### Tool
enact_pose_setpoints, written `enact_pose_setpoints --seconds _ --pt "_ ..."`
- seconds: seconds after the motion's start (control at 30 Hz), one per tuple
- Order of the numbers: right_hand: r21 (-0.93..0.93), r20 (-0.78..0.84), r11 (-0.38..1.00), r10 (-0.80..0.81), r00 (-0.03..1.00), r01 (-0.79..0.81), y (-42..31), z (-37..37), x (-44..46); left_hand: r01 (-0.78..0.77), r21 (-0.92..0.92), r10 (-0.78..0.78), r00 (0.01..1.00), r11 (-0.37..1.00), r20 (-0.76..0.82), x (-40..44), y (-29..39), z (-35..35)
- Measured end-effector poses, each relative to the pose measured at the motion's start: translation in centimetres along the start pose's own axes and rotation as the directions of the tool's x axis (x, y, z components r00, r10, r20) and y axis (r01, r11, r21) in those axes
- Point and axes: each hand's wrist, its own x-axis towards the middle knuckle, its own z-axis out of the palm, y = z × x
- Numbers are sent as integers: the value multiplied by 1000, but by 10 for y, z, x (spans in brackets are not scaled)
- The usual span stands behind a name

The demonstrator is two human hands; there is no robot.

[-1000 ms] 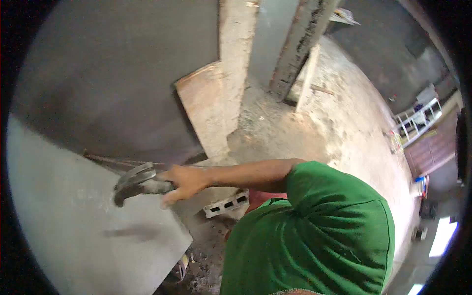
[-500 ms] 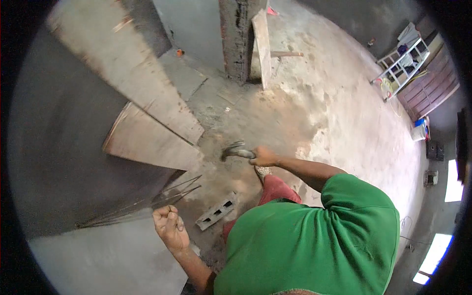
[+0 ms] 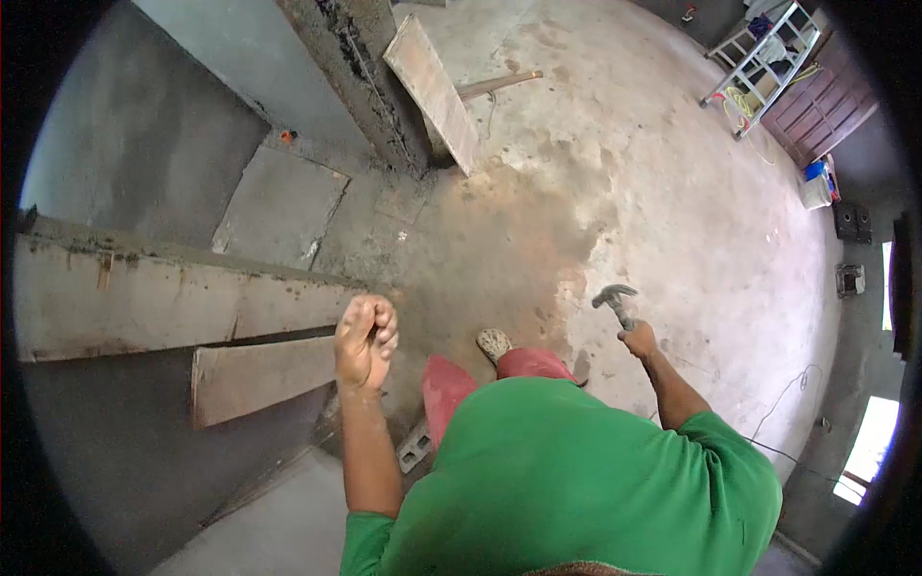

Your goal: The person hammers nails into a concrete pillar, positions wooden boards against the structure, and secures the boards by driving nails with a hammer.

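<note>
My right hand [image 3: 638, 340] grips a claw hammer [image 3: 615, 300] by its handle, out to the right over the concrete floor. The hammer's head points up and away from me. My left hand [image 3: 368, 348] is raised at the left with its fingers curled in; whatever they may hold is hidden. Behind that hand are the ends of a long wooden board [image 3: 182, 305] and a shorter board [image 3: 259, 380], both along the grey wall at the left. I cannot tell whether the hand touches them.
A concrete block [image 3: 415, 447] lies by my left leg. Ahead, another board [image 3: 432, 91] leans by a rough pillar [image 3: 360, 86], with a thin wooden strip [image 3: 501, 84] on the floor. Farther right stand a stepladder [image 3: 768, 62] and a white bucket [image 3: 816, 194]. A cable [image 3: 789, 398] trails at right.
My right hand has swung the hammer to the right, away from the boards. My left hand has risen in front of the board ends, still curled. The view has turned.
</note>
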Motion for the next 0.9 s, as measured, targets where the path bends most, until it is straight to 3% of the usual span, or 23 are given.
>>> enact_pose_setpoints --seconds 0.13,0.3,0.5,0.57,0.6,0.63,0.73,0.77,0.83,0.9 --pt "160 -42 983 102 994 -94 33 11 -12 85 23 -86 995 996 41 70 -7 22" --pt "-1 -49 998 64 997 -64 51 13 -16 164 36 -165 986 986 16 150 -15 33" --pt "-59 -37 994 88 995 -90 -8 -19 9 190 119 -185 982 975 -50 281 5 7" --pt "-75 -41 993 90 995 -93 -33 -32 34 151 322 -81 972 935 -221 324 21 16" --pt "-97 -24 991 91 996 -93 -57 -45 40 152 325 -74 968 933 -240 350 26 9" --pt "-120 -12 989 90 996 -91 -80 -60 54 155 316 -79 968 936 -240 376 33 2" --pt "-253 29 963 98 995 -88 -107 -78 114 172 574 19 950 801 -311 440 47 1" --pt "-259 29 961 106 994 -95 -117 -89 129 178 568 11 950 804 -314 461 53 8" --pt "-265 45 962 83 995 -68 -146 -113 157 180 749 2 972 638 -235 500 66 29" --pt "-241 57 966 111 992 -94 -176 -133 177 245 746 -62 962 619 -265 541 78 51"
